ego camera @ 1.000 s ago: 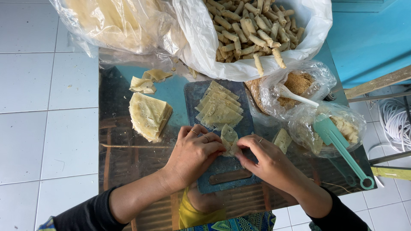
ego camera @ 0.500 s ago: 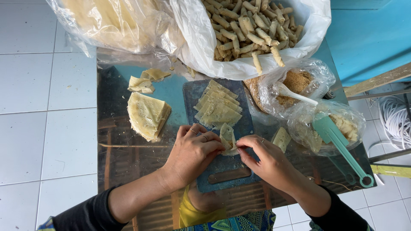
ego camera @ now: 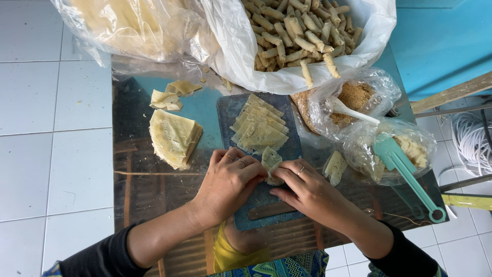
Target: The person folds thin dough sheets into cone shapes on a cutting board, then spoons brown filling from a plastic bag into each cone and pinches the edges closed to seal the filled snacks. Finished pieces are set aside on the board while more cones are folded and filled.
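Both my hands meet over a dark blue cutting board (ego camera: 279,205) on a small glass-topped table. My left hand (ego camera: 228,184) and my right hand (ego camera: 307,190) together pinch a small pale pastry wrapper (ego camera: 270,160) that stands partly folded between the fingertips. Just beyond it on the board lies a fanned stack of triangular wrappers (ego camera: 259,128). A folded pile of round wrappers (ego camera: 173,137) rests on the table to the left of the board.
A large white bag of finished rolled sticks (ego camera: 297,31) sits at the table's far side, beside a clear bag of wrappers (ego camera: 123,25). On the right are a bag of brown crumbs with a white spoon (ego camera: 353,105) and a bag with a teal spoon (ego camera: 405,169).
My fingers have shifted slightly on the small wrapper, folding it tighter. Everything else stays where it was.
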The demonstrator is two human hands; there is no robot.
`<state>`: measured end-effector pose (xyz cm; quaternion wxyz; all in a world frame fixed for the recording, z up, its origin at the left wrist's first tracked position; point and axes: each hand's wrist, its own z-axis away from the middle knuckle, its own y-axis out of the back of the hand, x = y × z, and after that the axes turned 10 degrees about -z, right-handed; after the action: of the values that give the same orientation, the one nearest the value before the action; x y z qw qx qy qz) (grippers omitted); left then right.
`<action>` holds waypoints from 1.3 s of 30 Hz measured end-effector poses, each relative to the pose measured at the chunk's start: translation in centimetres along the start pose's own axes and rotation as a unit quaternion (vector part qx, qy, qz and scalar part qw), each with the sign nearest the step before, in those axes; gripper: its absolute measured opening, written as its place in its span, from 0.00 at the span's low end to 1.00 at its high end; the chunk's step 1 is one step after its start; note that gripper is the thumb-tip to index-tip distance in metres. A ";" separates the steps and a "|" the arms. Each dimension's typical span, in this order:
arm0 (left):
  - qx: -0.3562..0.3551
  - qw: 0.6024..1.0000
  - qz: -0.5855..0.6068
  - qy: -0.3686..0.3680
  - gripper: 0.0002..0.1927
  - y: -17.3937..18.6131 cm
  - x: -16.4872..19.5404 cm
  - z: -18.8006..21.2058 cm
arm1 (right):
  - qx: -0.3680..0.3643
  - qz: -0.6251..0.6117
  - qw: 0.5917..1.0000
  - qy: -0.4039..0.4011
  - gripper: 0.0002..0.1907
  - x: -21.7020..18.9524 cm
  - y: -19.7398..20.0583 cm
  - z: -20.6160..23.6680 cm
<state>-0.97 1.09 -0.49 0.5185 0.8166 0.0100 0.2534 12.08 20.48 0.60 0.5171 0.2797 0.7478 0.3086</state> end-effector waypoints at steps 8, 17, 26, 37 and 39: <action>-0.006 1.000 -0.008 0.027 0.11 -0.7 -0.1 -0.6 | 0.020 0.029 0.999 -0.017 0.11 1.0 -1.2 -0.7; -0.006 0.998 0.023 0.066 0.08 -0.7 -0.3 -0.8 | 0.064 -0.050 0.992 -0.094 0.13 2.5 -1.8 -1.3; 0.036 0.999 -0.013 0.024 0.08 -0.6 -0.7 -0.7 | 0.048 -0.054 0.996 -0.046 0.14 2.4 -0.4 -0.8; 0.028 0.995 0.018 0.093 0.07 -1.2 -0.1 -0.7 | 0.058 -0.121 0.973 -0.190 0.09 2.2 -0.5 -0.7; 0.017 0.991 0.041 0.126 0.09 -1.2 0.0 -1.0 | 0.064 -0.132 0.966 -0.212 0.11 2.3 -0.4 -0.8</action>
<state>-1.11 2.44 -1.19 0.4882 0.7867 0.0463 0.3751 10.53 21.80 -0.82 0.6810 0.2701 0.6695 0.1228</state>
